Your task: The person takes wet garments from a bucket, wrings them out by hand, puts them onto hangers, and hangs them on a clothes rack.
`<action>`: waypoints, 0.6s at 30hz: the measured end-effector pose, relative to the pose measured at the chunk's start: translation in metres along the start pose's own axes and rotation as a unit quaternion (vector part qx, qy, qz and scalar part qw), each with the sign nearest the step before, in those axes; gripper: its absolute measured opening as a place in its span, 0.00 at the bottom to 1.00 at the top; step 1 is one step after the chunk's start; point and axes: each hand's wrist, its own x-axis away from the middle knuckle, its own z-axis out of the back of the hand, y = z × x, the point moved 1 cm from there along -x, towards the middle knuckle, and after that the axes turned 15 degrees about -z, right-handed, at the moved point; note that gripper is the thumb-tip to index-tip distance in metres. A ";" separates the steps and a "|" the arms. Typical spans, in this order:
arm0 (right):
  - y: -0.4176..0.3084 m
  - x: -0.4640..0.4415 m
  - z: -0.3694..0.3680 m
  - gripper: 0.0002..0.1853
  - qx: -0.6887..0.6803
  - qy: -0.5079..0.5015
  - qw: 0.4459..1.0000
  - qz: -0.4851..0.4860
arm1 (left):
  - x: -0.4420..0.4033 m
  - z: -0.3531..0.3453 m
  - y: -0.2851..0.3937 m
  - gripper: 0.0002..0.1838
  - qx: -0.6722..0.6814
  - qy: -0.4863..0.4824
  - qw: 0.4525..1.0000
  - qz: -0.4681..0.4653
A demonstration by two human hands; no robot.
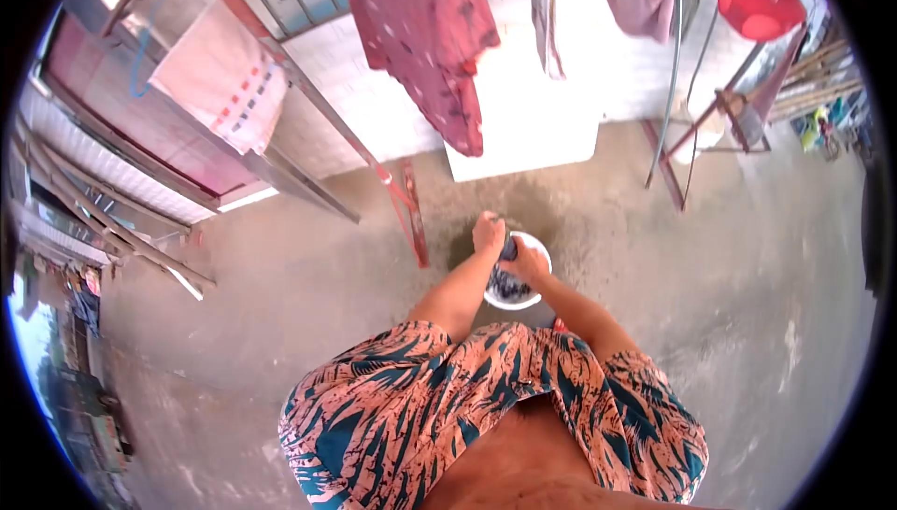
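Note:
A white basin (513, 304) stands on the ground in front of me, with dark cloth and what looks like water or suds inside. Over its far left rim, my left hand (488, 233) is closed around one end of a dark cloth (509, 248). My right hand (529, 263) grips the same cloth lower down, above the basin. The two hands are close together, and the cloth between them looks bunched. Fingers partly hide it, so its exact kind cannot be made out.
Wet concrete (533, 202) surrounds the basin. Beyond it, a white box-like block (523, 157) stands by the wall. A red patterned garment (420, 34) and a pinkish towel (229, 80) hang overhead. A rusty metal stand (414, 211) is at front left; wooden poles (112, 220) lean farther left.

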 end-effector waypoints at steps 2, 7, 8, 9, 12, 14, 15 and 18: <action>-0.007 0.004 0.004 0.46 0.024 0.031 0.999 0.019 | 0.006 0.013 0.017 0.19 0.015 0.024 0.998 0.053; -0.009 -0.011 0.009 0.50 0.072 0.027 0.995 0.069 | -0.001 0.004 0.004 0.21 0.053 0.106 0.986 0.115; -0.011 -0.011 0.013 0.49 0.085 0.027 0.993 0.079 | -0.003 0.007 0.008 0.21 0.059 0.108 0.983 0.133; -0.012 -0.011 0.014 0.49 0.082 0.034 0.992 0.086 | -0.003 0.008 0.010 0.21 0.064 0.110 0.980 0.153; -0.018 -0.016 0.018 0.46 0.079 0.045 0.991 0.097 | -0.001 0.018 0.021 0.21 0.083 0.125 0.971 0.188; -0.023 -0.015 0.017 0.44 0.084 0.040 0.992 0.086 | -0.002 0.017 0.015 0.20 0.085 0.139 0.967 0.195; -0.025 -0.015 0.019 0.45 0.088 0.047 0.992 0.082 | -0.004 0.017 0.015 0.20 0.080 0.147 0.967 0.193; -0.028 -0.017 0.019 0.48 0.100 0.082 0.986 0.107 | -0.014 0.012 -0.005 0.20 0.224 0.120 0.935 0.246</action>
